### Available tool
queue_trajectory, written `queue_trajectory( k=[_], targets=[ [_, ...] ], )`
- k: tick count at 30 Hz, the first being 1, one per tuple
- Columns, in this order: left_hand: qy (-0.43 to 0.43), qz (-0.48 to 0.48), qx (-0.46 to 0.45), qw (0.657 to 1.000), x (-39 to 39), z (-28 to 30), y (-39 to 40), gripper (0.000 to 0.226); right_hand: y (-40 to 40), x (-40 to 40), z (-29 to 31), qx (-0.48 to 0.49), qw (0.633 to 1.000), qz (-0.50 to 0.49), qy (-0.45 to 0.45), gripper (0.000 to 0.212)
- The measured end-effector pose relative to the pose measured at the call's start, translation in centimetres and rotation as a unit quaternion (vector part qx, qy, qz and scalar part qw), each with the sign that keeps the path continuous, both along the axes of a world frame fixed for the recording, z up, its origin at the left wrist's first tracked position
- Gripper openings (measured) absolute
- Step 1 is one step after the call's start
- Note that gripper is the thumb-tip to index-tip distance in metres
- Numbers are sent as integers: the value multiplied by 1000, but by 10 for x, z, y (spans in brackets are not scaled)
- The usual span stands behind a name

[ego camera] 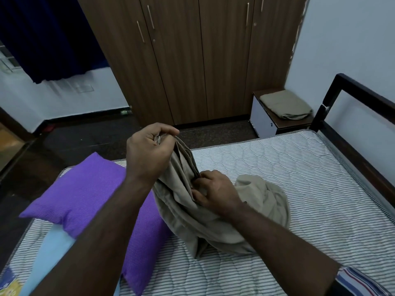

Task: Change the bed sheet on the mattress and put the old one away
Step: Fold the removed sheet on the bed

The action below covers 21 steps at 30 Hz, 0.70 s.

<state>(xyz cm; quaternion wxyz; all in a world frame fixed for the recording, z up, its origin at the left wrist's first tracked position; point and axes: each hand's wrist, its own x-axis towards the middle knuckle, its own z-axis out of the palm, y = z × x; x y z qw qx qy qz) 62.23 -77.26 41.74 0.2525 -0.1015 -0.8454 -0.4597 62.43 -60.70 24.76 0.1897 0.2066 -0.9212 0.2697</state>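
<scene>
A beige bed sheet (pixel 218 227) lies bunched in the middle of the bare striped mattress (pixel 299 189). My left hand (pixel 149 150) holds several gathered edges of it pinched up above the bed. Lower down, my right hand (pixel 215 190) grips the folds of the same sheet. A second beige sheet (pixel 285 105), neatly folded, rests on a small bedside cabinet (pixel 265 122) beyond the mattress's far edge.
A purple pillow (pixel 102 197) lies on the mattress at my left, partly under my left arm. A brown wardrobe (pixel 192 60) stands beyond the bed. The dark bed frame (pixel 350 90) runs along the right. Dark floor separates bed and wardrobe.
</scene>
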Motion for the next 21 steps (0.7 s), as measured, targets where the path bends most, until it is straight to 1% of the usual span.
queue_trajectory(
  k=[5, 10, 12, 14, 17, 19, 21],
  targets=[
    [3, -7, 14, 1000, 1, -1, 1, 27, -8, -1, 5, 34, 999, -23, 0, 26],
    [5, 2, 16, 1000, 3, 3, -3, 27, -5, -6, 9, -19, 997, -71, 1, 23],
    [9, 2, 9, 1000, 4, 4, -3, 26, -3, -7, 10, -15, 998, -64, -8, 29],
    [10, -4, 8, 1000, 5, 5, -3, 26, -3, -6, 12, 11, 998, -65, -14, 35],
    [13, -8, 6, 1000, 5, 4, -1, 27, -5, -6, 14, 33, 995, -93, -2, 27],
    [9, -6, 18, 1000, 5, 5, -1, 29, -5, -6, 15, 16, 994, -107, -3, 23],
    [11, 2, 23, 1000, 5, 6, -2, 30, -2, -6, 16, -11, 994, -112, -14, 24]
  ],
)
